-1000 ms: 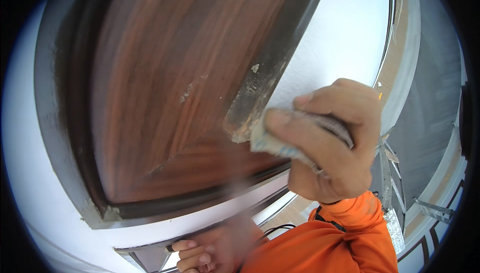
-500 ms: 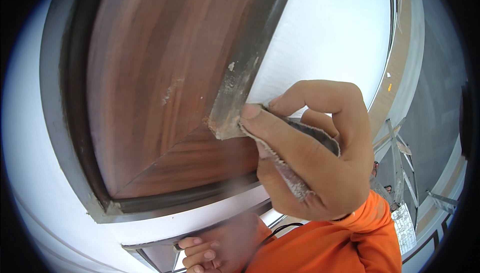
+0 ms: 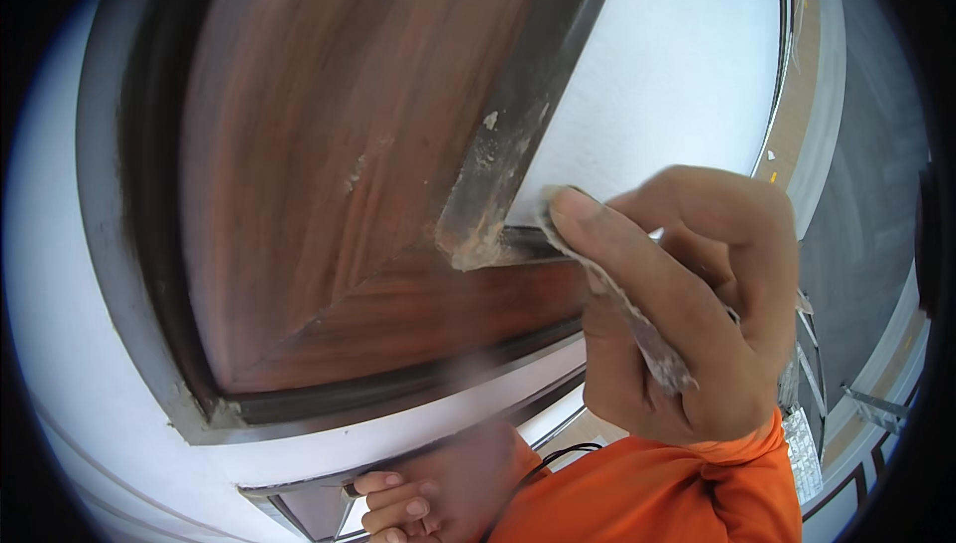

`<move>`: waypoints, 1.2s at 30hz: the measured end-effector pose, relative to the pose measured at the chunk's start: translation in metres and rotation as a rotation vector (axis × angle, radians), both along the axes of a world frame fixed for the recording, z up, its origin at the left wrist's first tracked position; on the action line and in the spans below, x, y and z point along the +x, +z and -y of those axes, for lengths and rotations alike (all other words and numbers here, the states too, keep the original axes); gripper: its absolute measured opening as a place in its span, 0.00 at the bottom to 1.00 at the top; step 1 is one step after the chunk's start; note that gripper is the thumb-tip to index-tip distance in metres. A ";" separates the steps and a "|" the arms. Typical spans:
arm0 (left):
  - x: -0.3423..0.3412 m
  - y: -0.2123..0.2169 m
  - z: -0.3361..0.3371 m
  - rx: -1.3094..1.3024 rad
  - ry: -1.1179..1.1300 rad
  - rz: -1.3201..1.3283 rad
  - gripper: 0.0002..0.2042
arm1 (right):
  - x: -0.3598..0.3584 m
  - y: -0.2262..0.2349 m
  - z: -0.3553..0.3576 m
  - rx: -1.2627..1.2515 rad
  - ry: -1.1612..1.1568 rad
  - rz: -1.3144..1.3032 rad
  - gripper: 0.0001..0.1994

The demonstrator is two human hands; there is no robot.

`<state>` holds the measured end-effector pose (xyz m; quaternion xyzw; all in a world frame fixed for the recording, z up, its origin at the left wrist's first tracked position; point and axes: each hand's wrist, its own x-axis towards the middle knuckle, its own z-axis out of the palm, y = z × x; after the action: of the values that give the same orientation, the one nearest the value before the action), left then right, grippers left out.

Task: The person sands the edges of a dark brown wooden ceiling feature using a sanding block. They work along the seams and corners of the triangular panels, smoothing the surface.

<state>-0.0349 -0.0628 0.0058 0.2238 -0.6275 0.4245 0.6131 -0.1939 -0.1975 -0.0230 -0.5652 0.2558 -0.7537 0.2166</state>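
Note:
My right hand (image 3: pixel 697 294) pinches a folded, worn piece of sandpaper (image 3: pixel 622 309) between thumb and fingers. The sandpaper's tip sits just right of the inner corner of a wooden frame (image 3: pixel 329 174). Along that corner runs a dark molding strip (image 3: pixel 518 125), scuffed and smeared with pale filler at its end. A pale, rough patch also marks the brown wood grain. Low in the picture, my left hand (image 3: pixel 398 508) has its fingers curled beside a dark edge; what lies within them is hidden.
A bright white panel (image 3: pixel 657 75) fills the opening inside the frame. White wall (image 3: pixel 60 274) surrounds the dark outer border at left. Metal ladder-like legs (image 3: pixel 812 364) stand on the grey floor (image 3: pixel 866 194) at right. A black cord (image 3: pixel 568 451) crosses near my orange sleeve.
My right hand has moved right with the sandpaper, away from the molding's corner, uncovering more of the lower strip. My left hand stays in place.

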 end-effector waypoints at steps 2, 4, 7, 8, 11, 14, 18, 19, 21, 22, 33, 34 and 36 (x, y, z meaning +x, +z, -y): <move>0.000 -0.001 -0.002 -0.002 0.003 -0.003 0.20 | 0.003 0.004 0.003 0.005 0.001 0.008 0.22; 0.000 -0.002 -0.001 0.001 -0.008 -0.012 0.20 | 0.005 0.008 0.003 -0.018 -0.014 -0.007 0.22; -0.002 -0.002 0.000 0.008 -0.016 -0.009 0.19 | 0.004 0.012 -0.002 -0.066 -0.025 -0.053 0.22; -0.003 -0.001 0.001 0.007 -0.019 -0.012 0.19 | 0.002 0.012 -0.004 -0.086 -0.021 -0.070 0.22; 0.000 0.001 -0.001 0.008 -0.016 -0.021 0.18 | 0.001 0.009 -0.009 -0.112 0.003 -0.090 0.22; -0.001 0.002 -0.004 0.004 -0.020 -0.025 0.17 | -0.006 0.008 -0.007 -0.040 0.000 -0.040 0.22; 0.001 -0.001 -0.005 0.014 -0.018 -0.023 0.17 | -0.003 0.011 0.003 0.010 -0.006 0.003 0.22; 0.001 -0.002 -0.004 0.016 -0.023 -0.023 0.16 | -0.002 0.013 0.004 0.004 -0.014 -0.001 0.22; 0.001 -0.004 -0.003 0.020 -0.035 -0.022 0.16 | 0.001 0.014 0.004 -0.021 -0.030 -0.014 0.22; 0.000 -0.005 -0.001 0.023 -0.042 -0.024 0.16 | 0.002 0.014 0.003 -0.039 -0.036 -0.030 0.22; 0.005 -0.007 -0.005 0.030 -0.062 -0.022 0.14 | 0.002 0.013 0.000 0.002 -0.005 0.005 0.21; 0.005 -0.007 -0.004 0.034 -0.066 -0.023 0.13 | 0.004 0.017 0.000 -0.003 -0.019 -0.004 0.21; 0.006 -0.007 -0.006 0.034 -0.076 -0.026 0.13 | 0.007 0.020 0.000 -0.016 -0.051 -0.022 0.21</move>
<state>-0.0291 -0.0565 -0.0008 0.2159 -0.6345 0.3873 0.6331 -0.1873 -0.1974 -0.0025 -0.5687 0.2664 -0.7546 0.1900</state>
